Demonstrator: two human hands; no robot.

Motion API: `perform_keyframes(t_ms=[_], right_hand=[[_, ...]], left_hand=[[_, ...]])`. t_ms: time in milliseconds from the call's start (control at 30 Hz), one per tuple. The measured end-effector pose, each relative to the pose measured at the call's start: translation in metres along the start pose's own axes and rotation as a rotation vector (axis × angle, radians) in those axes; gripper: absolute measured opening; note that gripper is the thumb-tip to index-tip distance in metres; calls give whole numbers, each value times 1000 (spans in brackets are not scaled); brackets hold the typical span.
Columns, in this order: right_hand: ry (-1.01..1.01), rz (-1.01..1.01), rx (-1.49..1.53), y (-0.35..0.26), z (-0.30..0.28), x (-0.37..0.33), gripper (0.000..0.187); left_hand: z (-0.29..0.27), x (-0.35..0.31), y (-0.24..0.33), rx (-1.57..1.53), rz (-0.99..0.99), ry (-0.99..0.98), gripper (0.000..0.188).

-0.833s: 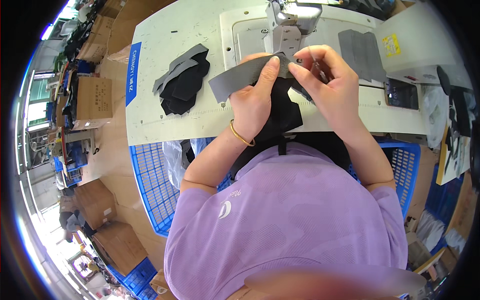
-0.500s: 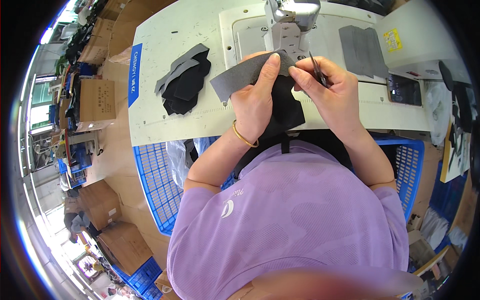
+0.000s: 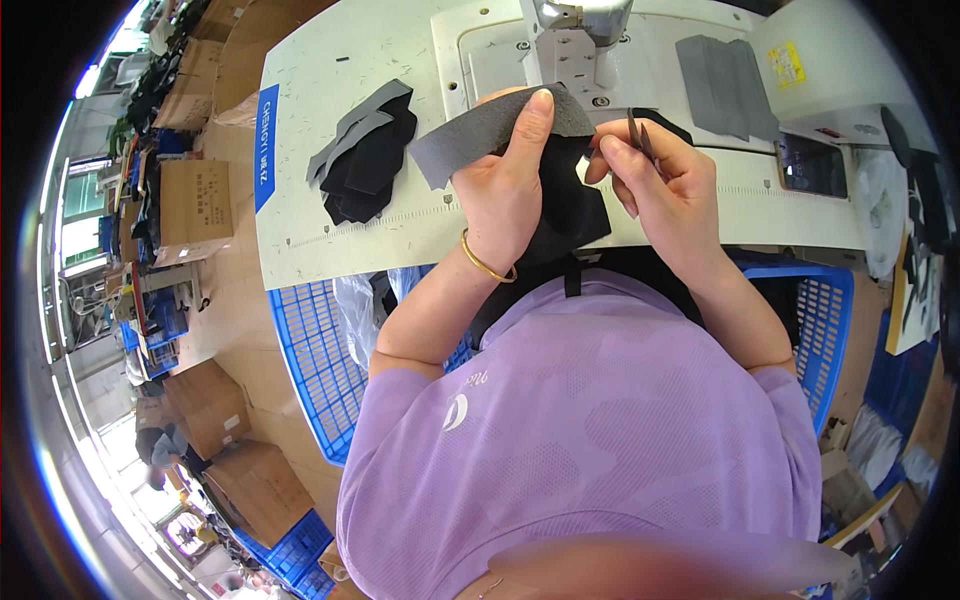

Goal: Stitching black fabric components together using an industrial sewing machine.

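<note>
Pinched under the thumb of my left hand [image 3: 503,195] is a grey fabric piece [image 3: 455,142], its strip curving over the fingers. Black fabric [image 3: 578,220] joined to it hangs down below, between my two hands. My right hand [image 3: 668,190] is closed around small dark thread snips [image 3: 641,138], whose blades point up past the fingers. The right fingertips are just off the right end of the grey piece. Whether they pinch a thread is too small to tell. Both hands are above the near edge of the white sewing table [image 3: 400,245].
Beyond my hands stands a sewing machine head [image 3: 572,58]. Grey and black cut pieces [image 3: 368,155] lie in a pile at left, grey pieces [image 3: 725,88] at right beside a phone [image 3: 812,165]. Blue baskets [image 3: 318,350] sit below the table. Cardboard boxes [image 3: 205,405] stand on the floor.
My right hand has drawn back slightly from the grey piece's end, and the snips now point more upright. My left hand has shifted a little up and left with the fabric.
</note>
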State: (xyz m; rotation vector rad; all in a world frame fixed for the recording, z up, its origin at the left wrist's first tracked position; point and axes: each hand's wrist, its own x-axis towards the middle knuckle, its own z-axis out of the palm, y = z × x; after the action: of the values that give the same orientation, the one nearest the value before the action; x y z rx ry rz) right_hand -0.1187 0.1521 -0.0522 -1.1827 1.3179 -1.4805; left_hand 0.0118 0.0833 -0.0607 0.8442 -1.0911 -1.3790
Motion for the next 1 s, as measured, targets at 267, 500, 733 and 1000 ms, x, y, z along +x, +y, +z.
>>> perform_keyframes(t_ms=[267, 500, 733, 1000], right_hand=[[30, -20, -67, -4, 3, 3, 19], [45, -74, -55, -5, 7, 10, 17], [138, -94, -22, -10, 15, 32, 17], [218, -146, -38, -15, 20, 59, 19]], left_hand=[[-2, -2, 6, 65, 17, -84, 16], [-2, 10, 9, 23, 24, -126, 14], [3, 40, 23, 63, 28, -177, 9], [9, 70, 32, 130, 55, -185, 12]])
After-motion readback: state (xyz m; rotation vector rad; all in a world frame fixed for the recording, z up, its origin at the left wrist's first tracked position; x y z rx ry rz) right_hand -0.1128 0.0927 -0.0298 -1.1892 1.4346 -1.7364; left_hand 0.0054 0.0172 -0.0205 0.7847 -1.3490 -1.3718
